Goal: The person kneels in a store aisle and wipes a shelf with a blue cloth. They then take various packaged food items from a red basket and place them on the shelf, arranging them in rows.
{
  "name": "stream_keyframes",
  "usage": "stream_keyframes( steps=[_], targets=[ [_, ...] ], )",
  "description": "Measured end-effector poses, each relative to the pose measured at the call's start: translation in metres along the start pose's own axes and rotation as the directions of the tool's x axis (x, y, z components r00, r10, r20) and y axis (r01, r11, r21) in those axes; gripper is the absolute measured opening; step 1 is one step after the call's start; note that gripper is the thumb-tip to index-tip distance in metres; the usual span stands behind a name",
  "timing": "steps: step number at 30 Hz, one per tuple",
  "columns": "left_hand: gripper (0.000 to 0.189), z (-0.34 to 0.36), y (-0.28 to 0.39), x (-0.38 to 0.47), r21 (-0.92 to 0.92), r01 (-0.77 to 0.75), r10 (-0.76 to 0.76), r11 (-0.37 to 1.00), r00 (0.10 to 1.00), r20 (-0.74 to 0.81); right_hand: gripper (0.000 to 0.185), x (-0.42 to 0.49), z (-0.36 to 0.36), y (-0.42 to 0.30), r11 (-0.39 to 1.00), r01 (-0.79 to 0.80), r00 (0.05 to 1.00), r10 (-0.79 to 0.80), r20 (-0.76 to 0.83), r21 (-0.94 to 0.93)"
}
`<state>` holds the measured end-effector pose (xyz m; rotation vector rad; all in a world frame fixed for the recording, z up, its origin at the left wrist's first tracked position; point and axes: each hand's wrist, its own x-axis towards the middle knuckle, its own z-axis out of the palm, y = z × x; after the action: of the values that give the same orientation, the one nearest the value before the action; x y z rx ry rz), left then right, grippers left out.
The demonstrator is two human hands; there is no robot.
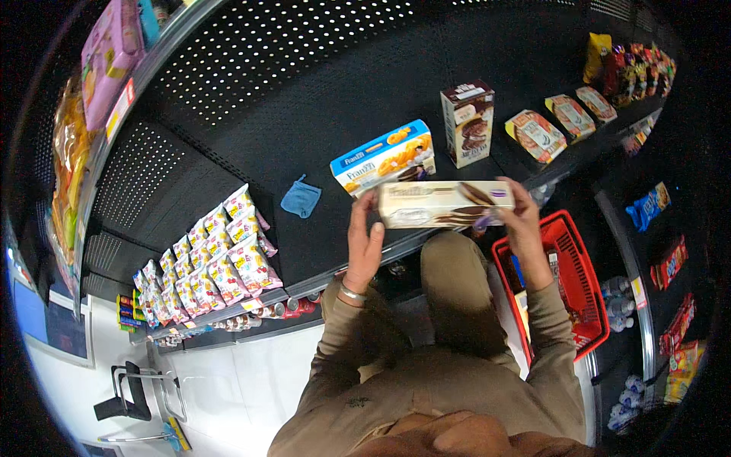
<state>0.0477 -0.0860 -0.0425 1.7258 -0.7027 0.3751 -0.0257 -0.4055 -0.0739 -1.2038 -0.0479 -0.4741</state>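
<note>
A cream-coloured Franzzi cookie box (428, 204) is held level between my two hands, above the front edge of the black shelf (320, 245). My left hand (364, 243) grips its left end, and my right hand (521, 228) grips its right end. Just behind it, a blue-and-white Franzzi cookie box (377, 157) lies on the shelf, partly covered by the held box. A brown cookie box (468, 125) stands upright farther back to the right. To the left lies a folded blue cloth (301, 198).
Rows of white snack bags (223, 263) fill the shelf's left part. Several sealed food packs (537, 136) lie at the right. A red shopping basket (597, 325) holding packages is by my right arm. A chair (128, 394) and a broom (177, 434) are at lower left.
</note>
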Motion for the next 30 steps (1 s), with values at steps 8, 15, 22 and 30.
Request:
stream_keyframes(
  steps=[8, 15, 22, 30],
  targets=[
    [0.055, -0.036, -0.022, 0.07, -0.066, -0.015, -0.01, 0.998, 0.928, -0.373, 0.059, 0.129, 0.126, -0.003, 0.949, 0.259, 0.946, -0.213, 0.244, -0.177],
    [0.058, -0.039, -0.061, 0.103, 0.056, -0.025, 0.046, 0.998, 0.91, -0.412, 0.055, 0.173, 0.157, 0.014, 0.929, 0.267, 0.955, -0.218, 0.202, -0.257],
    [0.057, -0.036, -0.092, 0.106, 0.208, 0.059, 0.016, 0.976, 0.939, -0.343, 0.052, 0.188, 0.142, 0.044, 0.952, 0.209, 0.973, -0.181, 0.14, -0.223],
    [0.06, -0.039, -0.094, 0.103, 0.247, 0.086, -0.016, 0.965, 0.962, -0.271, 0.055, 0.187, 0.125, 0.063, 0.947, 0.187, 0.977, -0.151, 0.152, -0.261]
  ],
)
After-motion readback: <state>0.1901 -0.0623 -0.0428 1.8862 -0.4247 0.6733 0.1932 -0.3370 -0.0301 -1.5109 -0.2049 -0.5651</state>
